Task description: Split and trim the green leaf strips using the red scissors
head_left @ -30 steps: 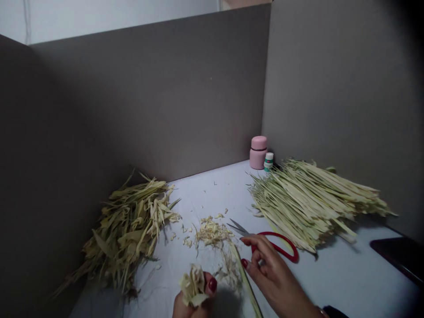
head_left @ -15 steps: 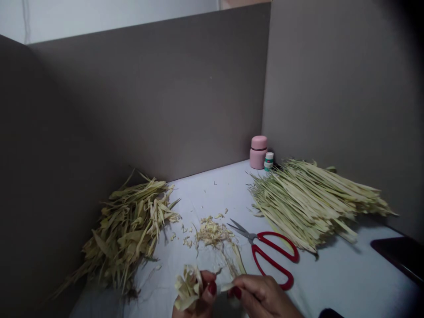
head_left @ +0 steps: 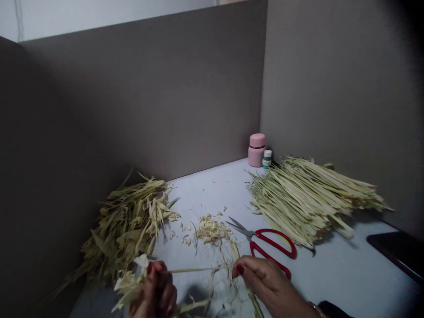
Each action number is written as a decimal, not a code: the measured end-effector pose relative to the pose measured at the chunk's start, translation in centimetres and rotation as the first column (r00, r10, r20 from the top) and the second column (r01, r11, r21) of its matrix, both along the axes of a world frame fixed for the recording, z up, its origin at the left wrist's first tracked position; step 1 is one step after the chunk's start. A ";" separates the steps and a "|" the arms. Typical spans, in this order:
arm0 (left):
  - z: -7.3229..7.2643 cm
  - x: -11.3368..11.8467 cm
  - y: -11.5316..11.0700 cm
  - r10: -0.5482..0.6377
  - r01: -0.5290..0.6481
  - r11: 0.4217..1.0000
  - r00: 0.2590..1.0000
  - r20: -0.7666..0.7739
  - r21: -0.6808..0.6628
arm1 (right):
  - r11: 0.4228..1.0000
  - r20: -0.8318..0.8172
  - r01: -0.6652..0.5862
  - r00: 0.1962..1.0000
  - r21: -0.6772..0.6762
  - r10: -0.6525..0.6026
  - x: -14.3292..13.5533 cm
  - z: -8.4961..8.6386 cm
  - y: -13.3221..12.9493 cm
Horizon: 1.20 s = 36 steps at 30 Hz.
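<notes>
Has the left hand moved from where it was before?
Yes. Judged against the pink jar, the left hand has moved left, toward the leafy pile, taking its bunch of pale leaves along.

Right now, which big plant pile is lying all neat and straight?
The right pile, beside the red-handled scissors: its strips lie mostly side by side, while the left pile is tangled.

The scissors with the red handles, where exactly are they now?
In the head view, the scissors lie right of centre on the table, between the small pale trimmings and the stack of long strips, just beyond the right hand.
</notes>
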<state>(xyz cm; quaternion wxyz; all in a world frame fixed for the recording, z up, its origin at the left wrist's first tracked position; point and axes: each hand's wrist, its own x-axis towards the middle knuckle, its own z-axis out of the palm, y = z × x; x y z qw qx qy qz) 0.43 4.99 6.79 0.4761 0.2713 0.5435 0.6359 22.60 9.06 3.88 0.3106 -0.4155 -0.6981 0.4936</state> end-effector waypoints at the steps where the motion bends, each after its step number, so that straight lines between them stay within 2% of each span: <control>1: 0.5 -0.2 0.1 0.022 -0.030 0.998 0.987 0.158 0.052 | 0.999 -0.001 0.033 0.999 -0.016 -0.033 0.0 -0.1 0.2; 3: 1.6 -0.5 0.1 0.103 -0.154 0.983 0.907 0.408 0.094 | 0.994 0.007 0.101 0.995 -0.043 -0.101 0.1 -0.3 0.5; 5: 2.3 -0.8 0.0 0.198 -0.264 0.961 0.860 0.471 0.079 | 0.986 0.013 0.157 0.988 -0.052 -0.157 0.0 -0.5 0.7; 6: 2.5 -0.9 -0.1 0.209 -0.271 0.960 0.864 0.459 0.074 | 0.984 0.011 0.176 0.984 -0.034 -0.175 0.0 -0.6 0.7; 8: 2.1 -0.9 -0.2 0.168 -0.195 0.980 0.931 0.325 0.050 | 0.986 -0.004 0.147 0.989 0.074 -0.147 -0.2 -0.7 0.7; 10: 0.9 -0.3 0.0 0.024 -0.024 1.000 1.000 -0.019 0.005 | 0.973 -0.010 0.056 0.998 0.223 -0.055 -0.4 -0.8 0.4; 11: 0.3 0.3 0.1 -0.064 0.054 0.997 0.965 -0.254 -0.047 | 0.962 -0.004 0.010 1.000 0.272 -0.009 -0.5 -0.8 0.3; 12: -0.4 1.0 0.3 -0.166 0.136 0.986 0.863 -0.477 -0.098 | 0.954 0.007 -0.027 1.000 0.299 0.026 -0.6 -0.8 0.2; 13: -1.0 1.8 0.5 -0.268 0.215 0.963 0.712 -0.648 -0.162 | 0.951 0.019 -0.040 0.999 0.307 0.036 -0.7 -0.7 0.1; 15: -1.8 3.3 0.8 -0.386 0.240 0.921 0.463 -0.798 -0.306 | 0.953 0.037 -0.030 0.999 0.300 0.020 -0.8 -0.7 -0.2; 16: -2.1 3.8 0.9 -0.418 0.219 0.908 0.392 -0.820 -0.358 | 0.955 0.042 -0.024 0.999 0.294 0.013 -0.8 -0.7 -0.2; 18: -2.2 4.2 1.1 -0.443 0.204 0.896 0.356 -0.823 -0.394 | 0.959 0.038 -0.015 0.999 0.283 0.004 -0.8 -0.6 -0.4; 22: -2.1 3.9 1.3 -0.414 0.237 0.909 0.409 -0.813 -0.344 | 0.963 0.011 0.006 1.000 0.269 -0.010 -0.8 -0.4 -0.5; 25: -2.0 4.0 1.4 -0.439 0.215 0.898 0.372 -0.818 -0.384 | 0.967 -0.024 0.015 1.000 0.253 -0.010 -0.8 -0.4 -0.4; 26: -1.9 4.2 1.4 -0.437 0.222 0.899 0.391 -0.810 -0.377 | 0.969 -0.035 0.019 0.999 0.248 -0.011 -0.8 -0.4 -0.4; 27: -1.9 4.3 1.4 -0.432 0.245 0.901 0.454 -0.779 -0.358 | 0.971 -0.044 0.020 0.999 0.240 -0.010 -0.8 -0.5 -0.4; 28: -1.9 4.4 1.4 -0.419 0.270 0.908 0.563 -0.712 -0.321 | 0.974 -0.054 0.021 0.999 0.227 -0.009 -0.8 -0.5 -0.3; 30: -2.0 4.5 1.4 -0.364 0.303 0.931 0.827 -0.429 -0.204 | 0.985 -0.091 0.029 0.996 0.170 -0.014 -0.9 -0.8 -0.3; 31: -2.1 4.6 1.3 -0.333 0.298 0.940 0.907 -0.258 -0.167 | 0.992 -0.124 0.033 0.992 0.125 -0.017 -1.1 -0.9 -0.3; 33: -2.5 4.9 1.3 -0.301 0.295 0.942 0.953 -0.017 -0.159 | 1.000 -0.222 -0.003 0.975 -0.020 -0.002 -1.4 -1.2 -0.6; 36: -3.3 5.9 1.0 -0.312 0.324 0.929 0.946 0.090 -0.178 | 0.945 -0.392 -0.194 0.917 -0.264 0.079 -2.1 -1.4 -1.1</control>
